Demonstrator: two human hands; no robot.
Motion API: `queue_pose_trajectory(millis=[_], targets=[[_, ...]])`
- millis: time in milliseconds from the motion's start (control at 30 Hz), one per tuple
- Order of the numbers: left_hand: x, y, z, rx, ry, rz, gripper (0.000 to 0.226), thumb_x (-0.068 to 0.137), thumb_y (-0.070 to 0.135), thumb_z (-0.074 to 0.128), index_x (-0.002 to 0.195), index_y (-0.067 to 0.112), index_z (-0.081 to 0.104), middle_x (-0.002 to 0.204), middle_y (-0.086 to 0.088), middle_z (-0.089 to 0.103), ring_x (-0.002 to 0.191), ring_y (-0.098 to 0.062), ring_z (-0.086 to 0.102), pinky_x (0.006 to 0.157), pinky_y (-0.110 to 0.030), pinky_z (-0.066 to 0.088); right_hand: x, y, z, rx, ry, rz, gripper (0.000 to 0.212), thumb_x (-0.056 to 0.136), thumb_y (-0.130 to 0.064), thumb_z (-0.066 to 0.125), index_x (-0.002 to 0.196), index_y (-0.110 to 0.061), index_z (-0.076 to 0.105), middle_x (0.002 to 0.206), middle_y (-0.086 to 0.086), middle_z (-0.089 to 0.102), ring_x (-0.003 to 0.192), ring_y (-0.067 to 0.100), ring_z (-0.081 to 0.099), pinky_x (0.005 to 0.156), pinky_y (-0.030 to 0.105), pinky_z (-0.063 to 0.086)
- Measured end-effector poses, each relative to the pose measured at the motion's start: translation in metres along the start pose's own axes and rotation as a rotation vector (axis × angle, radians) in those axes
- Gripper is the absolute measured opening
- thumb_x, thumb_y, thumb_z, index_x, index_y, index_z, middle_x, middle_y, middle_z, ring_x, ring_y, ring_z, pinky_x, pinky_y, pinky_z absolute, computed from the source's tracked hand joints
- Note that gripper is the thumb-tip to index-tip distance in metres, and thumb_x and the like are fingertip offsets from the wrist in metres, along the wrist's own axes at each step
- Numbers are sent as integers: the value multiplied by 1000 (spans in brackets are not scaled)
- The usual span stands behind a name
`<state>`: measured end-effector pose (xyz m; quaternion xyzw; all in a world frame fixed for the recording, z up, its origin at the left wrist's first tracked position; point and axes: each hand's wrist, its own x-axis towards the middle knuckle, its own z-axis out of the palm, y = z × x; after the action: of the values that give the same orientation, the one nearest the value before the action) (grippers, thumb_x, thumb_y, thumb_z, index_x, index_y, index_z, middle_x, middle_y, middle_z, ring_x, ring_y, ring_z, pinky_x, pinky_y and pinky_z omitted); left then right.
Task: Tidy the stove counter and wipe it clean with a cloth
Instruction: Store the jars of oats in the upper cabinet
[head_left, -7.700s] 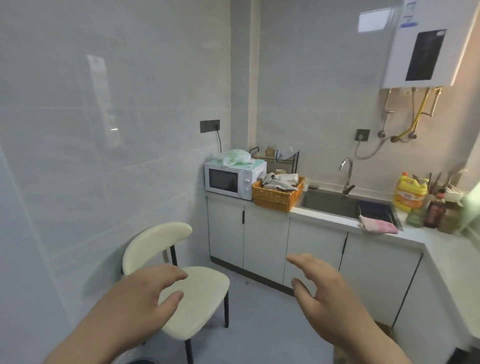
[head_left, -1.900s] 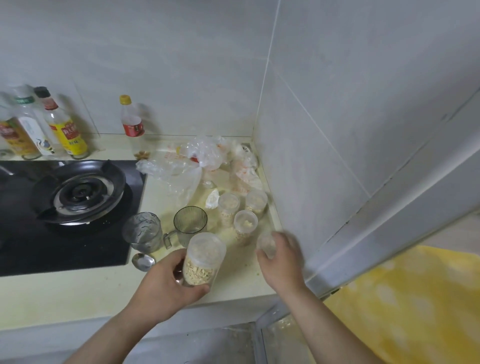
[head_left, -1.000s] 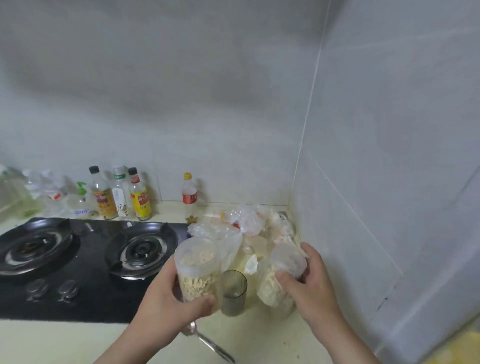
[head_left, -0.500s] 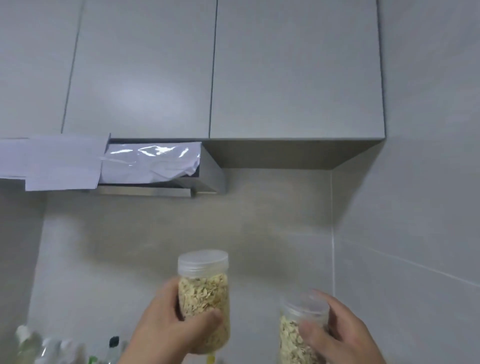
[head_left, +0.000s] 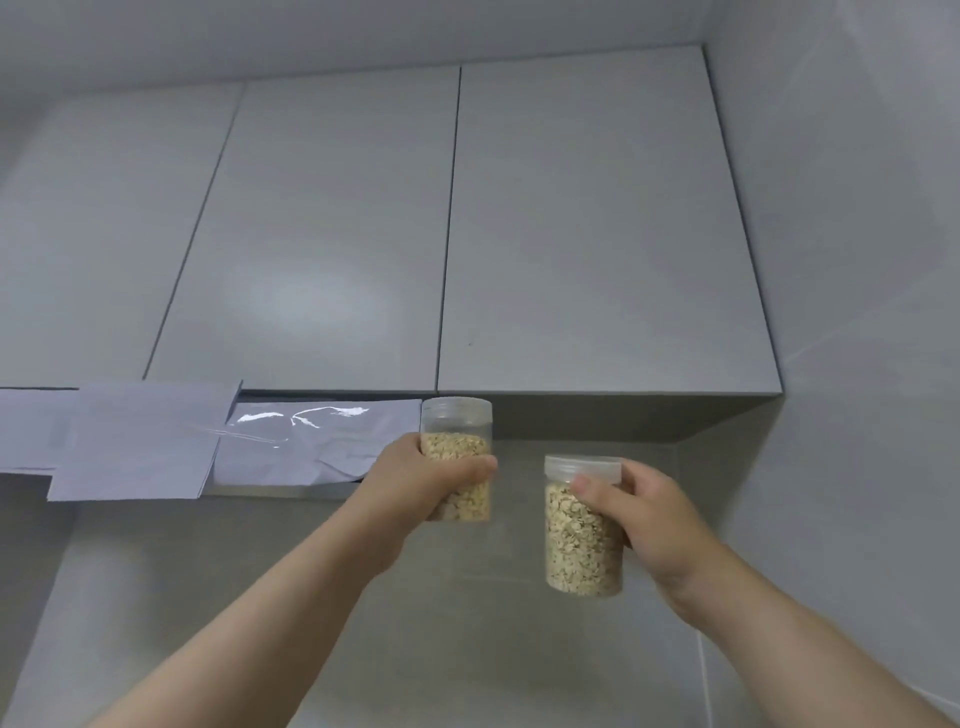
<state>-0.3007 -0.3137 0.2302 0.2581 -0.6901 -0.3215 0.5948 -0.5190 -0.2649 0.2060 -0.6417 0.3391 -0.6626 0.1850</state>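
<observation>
Head view: left hand (head_left: 415, 486) grips oat jar (head_left: 456, 420), right hand (head_left: 652, 519) grips second oat jar (head_left: 582, 551); both now lifted off counter toward closed wall cabinet (head_left: 597, 234), presumably for stowing.

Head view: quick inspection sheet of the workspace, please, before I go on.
Surface: stove counter out of view.
Job's things: two lidded clear jars of oat-like flakes, left jar and right jar, held roughly upright in the air below the cabinets; no cloth seen.
Clutter: nothing seen.
Hands: left hand grips the left jar; right hand grips the right jar.
Cables: nothing seen.
Surroundings: closed wall cabinet doors above; range hood wrapped in shiny film, paper sheets over it further left; tiled walls.
</observation>
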Motion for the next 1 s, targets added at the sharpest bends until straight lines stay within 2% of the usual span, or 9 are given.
queue_pose_trajectory(millis=[67, 167, 267, 400, 533, 633, 800, 900, 1000], targets=[[25, -1, 3, -5, -2, -11, 38, 71, 27, 83, 101, 11, 68, 92, -9, 75, 84, -23, 73, 79, -37, 58, 23, -3, 1, -12, 21, -11, 21, 80, -18, 78, 95, -7, 70, 87, 6, 74, 76, 16, 69, 68, 29, 52], [55, 1, 7, -25, 21, -29, 51, 61, 33, 87, 103, 13, 67, 92, -9, 75, 84, -23, 73, 81, -41, 59, 52, -8, 1, -52, 40, -34, 17, 82, -18, 74, 94, -7, 70, 88, 8, 74, 78, 18, 69, 71, 32, 53], [79, 8, 12, 12, 84, -5, 37, 69, 26, 85, 97, 14, 66, 88, -7, 73, 77, -19, 70, 64, -28, 56, 74, -11, -1, -147, 64, -75, 16, 81, -19, 76, 91, -8, 71, 89, 7, 75, 81, 20, 70, 75, 34, 54], [107, 8, 16, -24, 121, -19, 54, 66, 25, 87, 109, 9, 58, 96, -9, 70, 82, -20, 69, 56, -25, 52, 93, -6, -1, -157, 110, -90, 16, 81, -16, 76, 92, -5, 71, 90, 9, 75, 79, 19, 70, 69, 28, 53], [122, 6, 19, -93, 113, -40, 59, 65, 25, 88, 113, 7, 58, 98, -12, 70, 84, -24, 70, 62, -28, 56, 101, -1, 2, -138, 110, -83, 17, 81, -15, 76, 93, -5, 71, 90, 10, 75, 80, 19, 70, 68, 27, 53], [122, 5, 21, -108, 126, -23, 51, 68, 23, 86, 109, 8, 59, 96, -13, 70, 82, -22, 70, 61, -27, 55, 104, 0, 0, -139, 115, -91, 18, 80, -16, 77, 93, -5, 72, 91, 10, 76, 83, 21, 71, 72, 31, 54], [117, 9, 24, -94, 62, 85, 30, 72, 14, 83, 95, 16, 63, 89, -7, 72, 76, -17, 70, 59, -25, 56, 104, -1, -4, -128, 107, -96, 18, 81, -16, 77, 94, -6, 72, 91, 10, 75, 80, 18, 70, 68, 27, 54], [116, 16, 26, -195, 68, 113, 37, 71, 11, 84, 101, 13, 61, 91, -7, 72, 78, -19, 71, 59, -27, 57, 103, -3, -5, -104, 106, -102, 16, 80, -14, 77, 94, -7, 72, 92, 10, 76, 79, 16, 71, 67, 25, 53], [117, 15, 28, -310, 93, 124, 45, 70, 10, 84, 108, 10, 61, 100, -12, 71, 87, -25, 71, 73, -37, 60, 101, -9, -7, -76, 108, -109, 15, 81, -13, 76, 95, -9, 73, 92, 7, 76, 82, 17, 72, 67, 23, 53]])
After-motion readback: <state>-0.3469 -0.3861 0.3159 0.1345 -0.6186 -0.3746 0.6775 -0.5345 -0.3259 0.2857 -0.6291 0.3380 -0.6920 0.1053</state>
